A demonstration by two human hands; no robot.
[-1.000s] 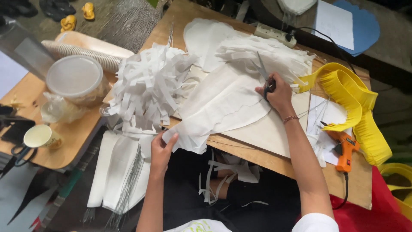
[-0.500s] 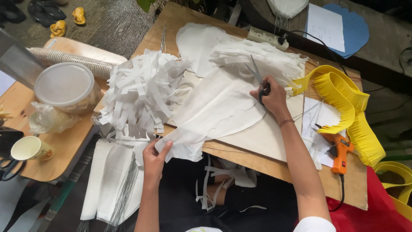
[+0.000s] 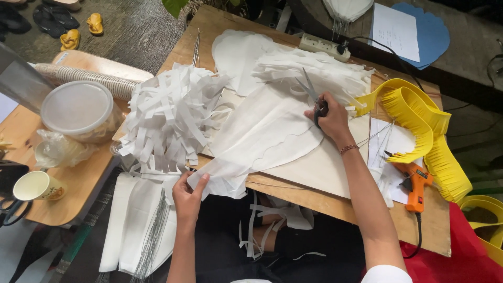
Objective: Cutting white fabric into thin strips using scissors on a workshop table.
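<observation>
My left hand (image 3: 187, 195) pinches the near corner of a large white sheet (image 3: 262, 133) that lies across a wooden board (image 3: 335, 202). My right hand (image 3: 329, 118) grips a pair of scissors (image 3: 310, 90) whose blades point away from me, resting at the far edge of the same sheet. A heap of cut white strips (image 3: 173, 118) lies left of the sheet. More white shaped pieces (image 3: 246, 50) lie beyond it.
Yellow fringed bands (image 3: 419, 126) and an orange glue gun (image 3: 414, 183) lie at the right. A lidded plastic tub (image 3: 78, 107), a stack of cups (image 3: 84, 76) and a mug (image 3: 36, 186) stand at the left. A power strip (image 3: 319, 44) sits at the far edge.
My left hand has slid a little along the sheet's near corner and my right hand with the scissors has shifted slightly; the view has also moved.
</observation>
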